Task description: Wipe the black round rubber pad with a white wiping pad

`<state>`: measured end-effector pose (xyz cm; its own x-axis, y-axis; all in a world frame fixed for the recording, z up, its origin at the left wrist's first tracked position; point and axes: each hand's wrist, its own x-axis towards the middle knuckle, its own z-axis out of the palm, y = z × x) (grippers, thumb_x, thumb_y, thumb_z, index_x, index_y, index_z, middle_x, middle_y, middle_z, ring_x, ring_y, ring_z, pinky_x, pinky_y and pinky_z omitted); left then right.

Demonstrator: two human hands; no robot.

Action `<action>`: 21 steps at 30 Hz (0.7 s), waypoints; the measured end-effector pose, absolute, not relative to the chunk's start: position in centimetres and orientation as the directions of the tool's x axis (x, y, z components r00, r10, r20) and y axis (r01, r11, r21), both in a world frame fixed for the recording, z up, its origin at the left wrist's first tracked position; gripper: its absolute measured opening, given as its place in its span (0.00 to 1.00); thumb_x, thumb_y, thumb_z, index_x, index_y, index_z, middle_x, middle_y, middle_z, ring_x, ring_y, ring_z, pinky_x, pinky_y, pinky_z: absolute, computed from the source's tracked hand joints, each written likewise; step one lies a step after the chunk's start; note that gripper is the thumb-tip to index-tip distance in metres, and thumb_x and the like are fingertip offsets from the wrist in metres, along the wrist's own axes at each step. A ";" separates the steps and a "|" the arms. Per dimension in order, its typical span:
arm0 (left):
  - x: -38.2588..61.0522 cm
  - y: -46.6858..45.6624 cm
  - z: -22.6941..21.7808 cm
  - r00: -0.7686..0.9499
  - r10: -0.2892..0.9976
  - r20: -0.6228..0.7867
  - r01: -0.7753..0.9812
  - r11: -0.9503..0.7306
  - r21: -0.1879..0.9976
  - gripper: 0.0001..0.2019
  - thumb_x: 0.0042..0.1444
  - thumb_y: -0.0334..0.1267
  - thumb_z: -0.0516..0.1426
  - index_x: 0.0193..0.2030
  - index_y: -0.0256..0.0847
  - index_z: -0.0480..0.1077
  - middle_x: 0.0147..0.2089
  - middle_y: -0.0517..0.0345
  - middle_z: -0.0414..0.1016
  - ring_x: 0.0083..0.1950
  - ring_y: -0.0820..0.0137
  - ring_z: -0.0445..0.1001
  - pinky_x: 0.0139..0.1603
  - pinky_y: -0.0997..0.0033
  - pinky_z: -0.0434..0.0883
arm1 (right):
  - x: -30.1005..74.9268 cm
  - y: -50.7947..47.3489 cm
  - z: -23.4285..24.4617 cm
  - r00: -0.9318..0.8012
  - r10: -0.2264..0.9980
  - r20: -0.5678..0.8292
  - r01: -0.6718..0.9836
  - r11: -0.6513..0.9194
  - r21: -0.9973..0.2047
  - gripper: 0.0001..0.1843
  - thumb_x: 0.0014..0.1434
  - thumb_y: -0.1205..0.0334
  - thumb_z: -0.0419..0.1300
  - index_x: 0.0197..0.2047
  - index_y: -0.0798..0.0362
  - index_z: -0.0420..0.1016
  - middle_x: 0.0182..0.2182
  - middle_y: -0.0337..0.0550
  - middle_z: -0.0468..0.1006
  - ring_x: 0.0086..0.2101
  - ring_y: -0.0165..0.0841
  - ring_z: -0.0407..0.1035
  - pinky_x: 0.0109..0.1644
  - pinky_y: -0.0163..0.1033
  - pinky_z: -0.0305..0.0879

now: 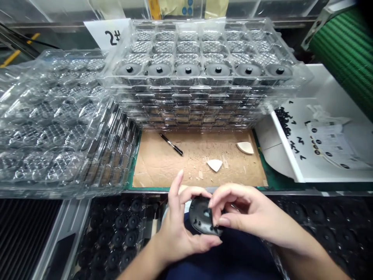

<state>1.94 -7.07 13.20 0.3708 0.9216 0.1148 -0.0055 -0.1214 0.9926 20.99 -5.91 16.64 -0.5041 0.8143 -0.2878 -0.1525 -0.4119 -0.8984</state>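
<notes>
A round black plastic part (203, 216) with small holes and a pale spot on its face is held in front of my body. My left hand (180, 225) cradles it from below and behind, with the thumb raised past its upper edge. My right hand (241, 206) pinches its right edge between fingertips and thumb. Both hands hide part of its rim.
Stacked clear blister trays (204, 97) stand ahead, with dark round parts in their top row. More trays (49, 116) lie to the left. A pen (171, 144) and white wedges (215, 165) rest on cardboard (198, 163). Rows of black parts (113, 233) sit below left.
</notes>
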 end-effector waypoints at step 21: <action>2.8 -7.8 11.9 0.485 0.860 -0.157 -0.097 0.231 0.968 0.35 0.45 0.43 0.65 0.60 0.34 0.62 0.52 0.42 0.73 0.54 0.60 0.71 0.56 0.63 0.64 | 22.5 -7.9 11.7 -0.215 0.891 -0.400 -0.009 -0.411 -0.911 0.13 0.46 0.51 0.70 0.28 0.49 0.74 0.23 0.38 0.73 0.26 0.31 0.69 0.31 0.30 0.69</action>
<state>2.83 -7.78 11.85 0.4850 0.8604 -0.1568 -0.0967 0.2310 0.9681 22.54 -7.90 11.68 -0.2149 0.8910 -0.4000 -0.0087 -0.4113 -0.9115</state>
